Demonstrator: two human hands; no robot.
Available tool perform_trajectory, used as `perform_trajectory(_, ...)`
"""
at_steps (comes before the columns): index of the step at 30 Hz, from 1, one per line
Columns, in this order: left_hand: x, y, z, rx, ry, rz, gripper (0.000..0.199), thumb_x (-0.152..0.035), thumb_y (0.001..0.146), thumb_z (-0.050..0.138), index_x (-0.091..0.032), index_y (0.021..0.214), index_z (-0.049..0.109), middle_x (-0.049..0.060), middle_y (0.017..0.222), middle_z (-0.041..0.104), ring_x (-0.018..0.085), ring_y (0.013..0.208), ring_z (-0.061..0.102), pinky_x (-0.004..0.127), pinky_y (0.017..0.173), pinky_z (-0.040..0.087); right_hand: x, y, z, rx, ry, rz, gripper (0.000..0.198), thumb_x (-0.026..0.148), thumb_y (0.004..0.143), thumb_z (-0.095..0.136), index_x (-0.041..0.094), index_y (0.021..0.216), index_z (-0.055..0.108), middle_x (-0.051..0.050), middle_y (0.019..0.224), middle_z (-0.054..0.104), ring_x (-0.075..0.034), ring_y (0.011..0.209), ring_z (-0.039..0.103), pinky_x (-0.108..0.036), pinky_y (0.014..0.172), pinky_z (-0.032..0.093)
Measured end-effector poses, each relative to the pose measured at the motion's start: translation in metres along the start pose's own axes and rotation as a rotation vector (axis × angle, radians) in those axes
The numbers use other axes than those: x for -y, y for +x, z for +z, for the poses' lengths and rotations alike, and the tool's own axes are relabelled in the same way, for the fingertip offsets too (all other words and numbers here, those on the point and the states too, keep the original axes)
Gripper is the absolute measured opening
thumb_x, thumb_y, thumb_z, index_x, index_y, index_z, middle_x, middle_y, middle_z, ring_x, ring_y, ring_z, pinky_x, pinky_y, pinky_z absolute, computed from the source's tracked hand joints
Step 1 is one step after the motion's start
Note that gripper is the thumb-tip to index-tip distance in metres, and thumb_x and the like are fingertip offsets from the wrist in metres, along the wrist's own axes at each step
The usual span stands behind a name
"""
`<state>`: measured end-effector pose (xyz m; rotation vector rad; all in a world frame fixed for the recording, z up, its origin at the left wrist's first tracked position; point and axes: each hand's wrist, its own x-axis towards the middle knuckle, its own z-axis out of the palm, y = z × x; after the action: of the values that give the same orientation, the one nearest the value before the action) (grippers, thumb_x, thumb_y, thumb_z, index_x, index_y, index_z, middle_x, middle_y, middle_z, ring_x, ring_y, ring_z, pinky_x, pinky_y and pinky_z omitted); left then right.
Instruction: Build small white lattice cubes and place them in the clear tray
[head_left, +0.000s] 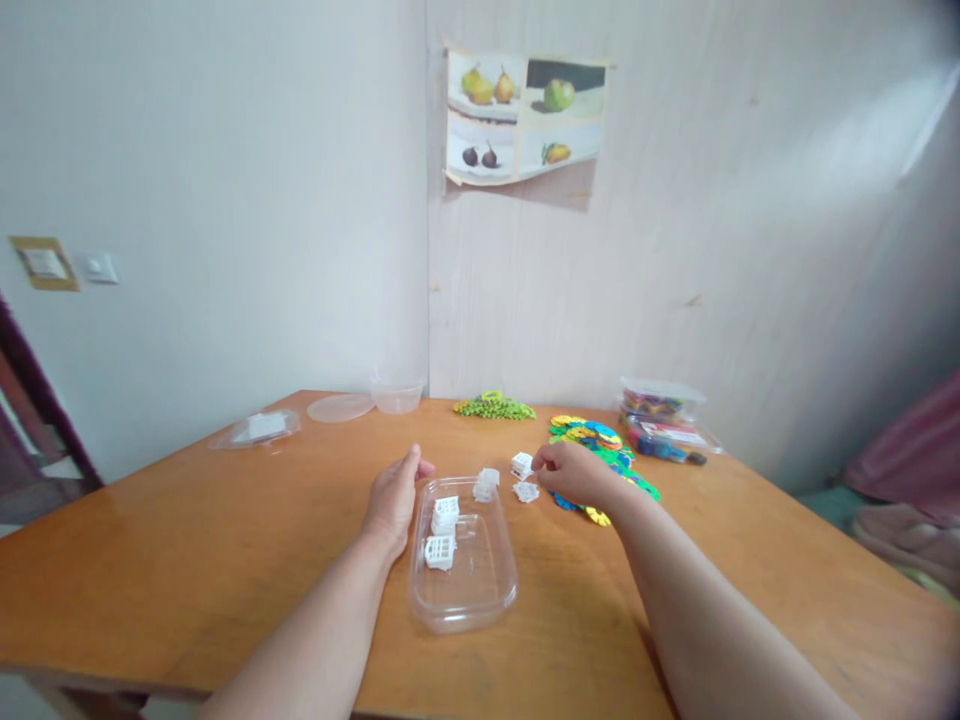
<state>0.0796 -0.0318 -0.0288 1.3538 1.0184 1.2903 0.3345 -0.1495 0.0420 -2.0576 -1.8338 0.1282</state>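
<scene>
A clear plastic tray [465, 605] lies on the table in front of me. In it are stacked white plastic grid pieces [445, 515], a second white stack [439, 552] nearer to me, and a paler translucent stack [487, 484] at the far right corner. My left hand [391, 505] rests beside the tray's far left edge, thumb raised apart from the fingers, which are partly hidden. To the right of the tray, my right hand [571, 472] has its fingers pinched at the edge of a small white grid stack [522, 463]. Just below that stack lie loose translucent pieces [526, 491].
Colourful flower-shaped discs [592, 440] are heaped beyond my right hand. Farther back are a green pile [495, 406], a clear bowl [397, 396], a round lid [340, 408] and stacked boxes [664, 425]. A clear bag with white contents [260, 428] lies at the left.
</scene>
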Motion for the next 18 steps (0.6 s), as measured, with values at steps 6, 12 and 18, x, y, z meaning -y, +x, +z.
perform_trajectory(6, -0.007, 0.016, 0.009, -0.053, 0.016, -0.045, 0.054, -0.07, 0.073, 0.052, -0.018, 0.065, 0.066, 0.01, 0.076, 0.071, 0.024, 0.077, 0.063, 0.036, 0.075, 0.046, -0.001, 0.001, 0.011, 0.05, -0.065, -0.007, 0.027, 0.041, 0.068, 0.071, 0.023, 0.088, 0.072, -0.002, 0.081, 0.069, -0.016, 0.067, 0.06, -0.024, 0.053, 0.03)
perform_trajectory(12, -0.012, 0.029, 0.016, -0.068, 0.014, -0.066, 0.055, -0.068, 0.077, 0.047, -0.017, 0.063, 0.065, 0.011, 0.076, 0.071, 0.025, 0.078, 0.064, 0.037, 0.077, 0.045, 0.0, 0.001, 0.012, 0.073, -0.142, 0.017, 0.033, 0.041, 0.066, 0.071, 0.023, 0.094, 0.071, -0.003, 0.083, 0.07, -0.017, 0.067, 0.06, -0.025, 0.052, 0.028)
perform_trajectory(18, -0.005, 0.029, 0.013, 0.008, 0.017, -0.003, 0.055, -0.067, 0.077, 0.05, -0.017, 0.063, 0.067, 0.01, 0.075, 0.071, 0.023, 0.078, 0.064, 0.035, 0.079, 0.045, 0.003, 0.002, 0.012, 0.134, -0.195, 0.029, 0.028, 0.04, 0.068, 0.07, 0.023, 0.091, 0.071, -0.003, 0.086, 0.07, -0.016, 0.069, 0.06, -0.024, 0.053, 0.028)
